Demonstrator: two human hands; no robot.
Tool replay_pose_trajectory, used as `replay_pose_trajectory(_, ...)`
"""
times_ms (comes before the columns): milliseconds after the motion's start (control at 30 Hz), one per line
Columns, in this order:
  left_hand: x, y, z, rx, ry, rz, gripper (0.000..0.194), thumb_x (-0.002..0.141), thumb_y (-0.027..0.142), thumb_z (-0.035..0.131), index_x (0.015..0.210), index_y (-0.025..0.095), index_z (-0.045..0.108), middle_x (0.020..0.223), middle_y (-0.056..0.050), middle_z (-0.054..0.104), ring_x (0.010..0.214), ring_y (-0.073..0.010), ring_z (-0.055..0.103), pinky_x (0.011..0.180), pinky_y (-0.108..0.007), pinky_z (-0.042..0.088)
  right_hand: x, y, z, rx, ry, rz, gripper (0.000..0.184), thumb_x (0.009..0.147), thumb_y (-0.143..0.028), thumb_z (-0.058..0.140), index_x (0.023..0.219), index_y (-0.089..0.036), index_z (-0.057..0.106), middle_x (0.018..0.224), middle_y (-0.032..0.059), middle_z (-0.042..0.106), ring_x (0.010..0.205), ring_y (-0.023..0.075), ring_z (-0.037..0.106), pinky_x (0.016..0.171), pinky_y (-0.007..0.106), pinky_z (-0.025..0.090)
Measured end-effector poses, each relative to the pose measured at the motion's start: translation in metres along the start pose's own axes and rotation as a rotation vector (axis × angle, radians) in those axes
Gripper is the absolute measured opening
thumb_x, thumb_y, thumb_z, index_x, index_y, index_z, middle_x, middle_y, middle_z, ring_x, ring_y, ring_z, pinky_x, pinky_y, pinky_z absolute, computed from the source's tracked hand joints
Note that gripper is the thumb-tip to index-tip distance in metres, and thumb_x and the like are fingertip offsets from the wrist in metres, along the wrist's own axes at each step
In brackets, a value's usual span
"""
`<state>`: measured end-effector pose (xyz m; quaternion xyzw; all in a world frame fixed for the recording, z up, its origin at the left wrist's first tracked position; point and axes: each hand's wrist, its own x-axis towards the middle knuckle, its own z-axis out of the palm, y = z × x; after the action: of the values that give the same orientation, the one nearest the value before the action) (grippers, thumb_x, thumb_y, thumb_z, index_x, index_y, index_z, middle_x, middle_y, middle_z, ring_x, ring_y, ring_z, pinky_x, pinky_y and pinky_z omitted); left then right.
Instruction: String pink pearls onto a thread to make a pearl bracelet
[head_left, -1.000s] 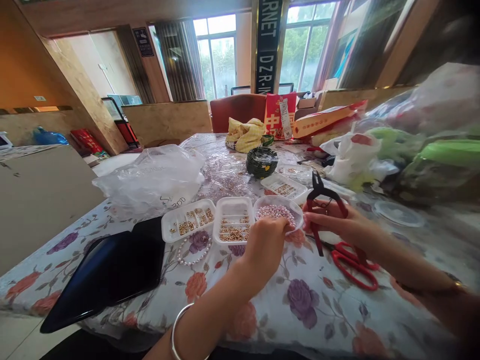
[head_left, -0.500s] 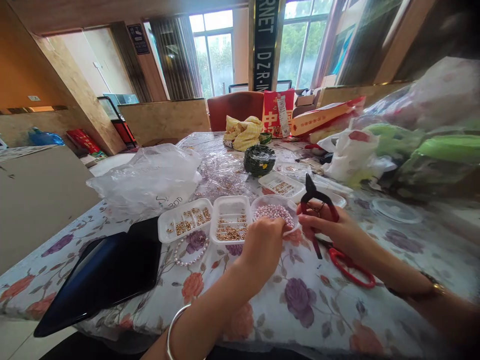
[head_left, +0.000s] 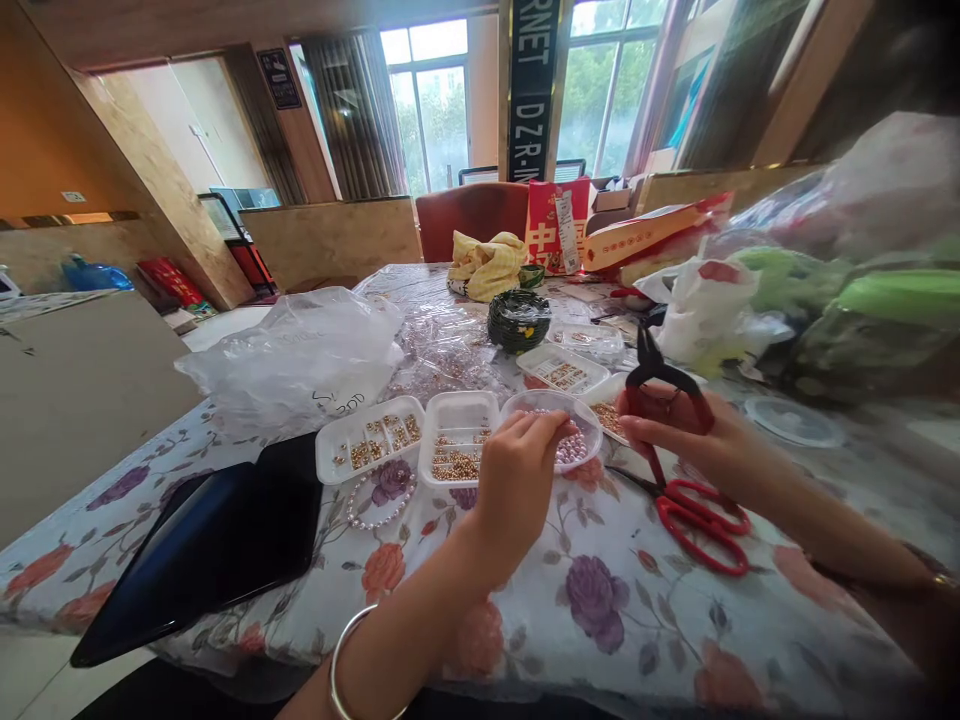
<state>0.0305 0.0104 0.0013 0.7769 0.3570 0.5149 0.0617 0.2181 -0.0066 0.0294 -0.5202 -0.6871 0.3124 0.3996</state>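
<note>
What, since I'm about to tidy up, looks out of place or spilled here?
The glossy black panel looks askew: it lies slanted, with one corner seeming to jut past the edge of the table. No spill is evident.

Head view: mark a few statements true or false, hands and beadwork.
1. The right hand holds the pliers. True.
2. The red-handled scissors are in the left hand. False: they lie on the floral tablecloth.
3. The left hand is over the round bowl of pink beads. True.
4. The pearl bracelet is on the left wrist. False: it lies on the tablecloth.
</note>
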Motion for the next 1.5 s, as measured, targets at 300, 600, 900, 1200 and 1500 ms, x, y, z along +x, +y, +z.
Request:
replay_pose_trajectory(300,-0.001,0.001,-0.004,-0.079,0.119,0.173,0.015,0.085,0.014,0.051,0.094,0.017,0.062,0.078,-0.002,0.069,0.071,-0.0114,0.06,0.066,-0.026,0.051,0.0,0.005,-0.009,-0.614,0.112,-0.288,0.014,0.081,-0.034,0.05,0.087,-0.022,0.054,0.07,0.0028,0.062,0.056,0.0158,0.053,0.053,0.03,0.037)
replay_pose_trajectory(600,-0.001,0.0,-0.004,-0.074,0.14,0.222,0.018,0.084,0.01,0.052,0.097,0.018,0.062,0.078,-0.001,0.069,0.07,-0.0104,0.06,0.065,-0.025,0.051,0.005,0.014,0.001,-0.656,0.043,-0.442,0.018,0.082,-0.026,0.05,0.098,-0.02,0.054,0.072,0.0031,0.06,0.06,0.0139,0.054,0.057,0.027,0.041)
replay_pose_trajectory(900,-0.001,-0.001,-0.003,-0.063,0.183,0.256,0.021,0.085,0.009,0.049,0.098,0.019,0.061,0.076,0.0,0.067,0.069,-0.0104,0.059,0.065,-0.025,0.051,0.006,0.017,0.001,-0.652,0.006,-0.455,0.022,0.078,-0.022,0.052,0.1,-0.02,0.054,0.072,0.0022,0.059,0.061,0.0134,0.053,0.057,0.027,0.042)
replay_pose_trajectory(1200,-0.001,-0.001,-0.003,-0.02,0.182,0.287,0.019,0.083,0.007,0.051,0.096,0.017,0.06,0.075,-0.001,0.066,0.068,-0.011,0.057,0.064,-0.025,0.05,0.004,0.013,0.002,-0.604,-0.02,-0.444,0.025,0.08,-0.022,0.052,0.105,-0.019,0.054,0.08,0.0038,0.063,0.067,0.014,0.056,0.061,0.027,0.044)
replay_pose_trajectory(1500,-0.001,0.0,-0.003,-0.006,0.179,0.291,0.019,0.083,0.007,0.05,0.096,0.018,0.059,0.074,-0.001,0.065,0.068,-0.0107,0.056,0.064,-0.024,0.05,0.003,0.013,0.002,-0.611,-0.029,-0.418,0.018,0.079,-0.019,0.053,0.097,-0.02,0.056,0.076,0.0009,0.064,0.062,0.0121,0.054,0.057,0.025,0.041)
